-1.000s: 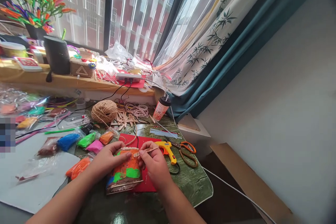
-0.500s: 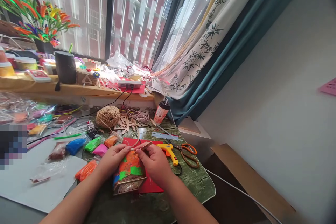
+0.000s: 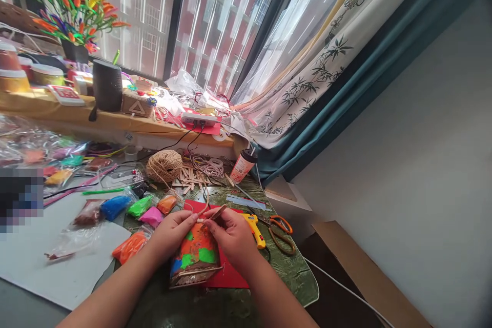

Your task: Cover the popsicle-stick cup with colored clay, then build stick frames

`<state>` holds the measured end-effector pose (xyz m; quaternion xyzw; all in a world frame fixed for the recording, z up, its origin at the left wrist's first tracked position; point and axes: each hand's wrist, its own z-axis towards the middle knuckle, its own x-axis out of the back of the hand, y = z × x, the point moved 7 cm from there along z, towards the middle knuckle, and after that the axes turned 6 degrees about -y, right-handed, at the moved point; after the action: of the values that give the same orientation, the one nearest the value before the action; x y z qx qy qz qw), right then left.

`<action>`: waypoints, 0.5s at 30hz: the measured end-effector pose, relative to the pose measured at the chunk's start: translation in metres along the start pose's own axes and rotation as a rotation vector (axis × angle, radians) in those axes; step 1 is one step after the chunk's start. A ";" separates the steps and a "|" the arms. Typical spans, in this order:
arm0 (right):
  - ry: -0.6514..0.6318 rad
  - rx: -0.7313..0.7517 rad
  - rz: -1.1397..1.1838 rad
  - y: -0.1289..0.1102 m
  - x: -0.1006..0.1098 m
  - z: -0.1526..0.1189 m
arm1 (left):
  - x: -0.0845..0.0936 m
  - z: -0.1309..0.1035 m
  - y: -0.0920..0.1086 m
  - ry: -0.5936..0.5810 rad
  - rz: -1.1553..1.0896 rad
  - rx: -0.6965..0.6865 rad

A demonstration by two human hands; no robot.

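In the head view, a bottle-like form (image 3: 200, 246) coated in orange, green, blue and brown modelling clay stands tilted in front of me, with thin wooden strips at its base. My left hand (image 3: 173, 233) is closed at its narrow top, pinching jute twine (image 3: 206, 200) against it. Between the thumb and fingers of my right hand (image 3: 234, 236) is a flat wooden craft stick (image 3: 218, 212), its lower end at that same top. Fingers partly hide the contact. Red paper (image 3: 230, 274) lies underneath.
Right of my hands lie a yellow glue gun (image 3: 257, 230) and orange-handled scissors (image 3: 282, 233). Behind are a twine ball (image 3: 164, 165), loose wooden sticks (image 3: 188, 178) and a drink cup (image 3: 243, 165). Bagged clay (image 3: 130, 247) and a white board (image 3: 92, 266) are left.
The camera view has shifted slightly, so most things appear a little further right. My right hand covers more of the glue gun. Both hands keep their hold at the top of the clay-coated form.
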<state>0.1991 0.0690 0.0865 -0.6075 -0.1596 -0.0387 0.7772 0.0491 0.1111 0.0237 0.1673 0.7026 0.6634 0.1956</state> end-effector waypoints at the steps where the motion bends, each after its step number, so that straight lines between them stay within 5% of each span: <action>1: -0.009 0.014 -0.004 0.000 -0.001 0.000 | 0.000 0.000 0.000 -0.005 0.008 0.004; 15: -0.257 0.235 -0.303 -0.039 -0.013 0.016 | 0.000 0.003 -0.001 -0.010 0.069 -0.013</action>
<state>0.1732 0.0729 0.1225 -0.4820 -0.3499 -0.0584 0.8012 0.0503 0.1134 0.0227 0.1935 0.6910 0.6735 0.1774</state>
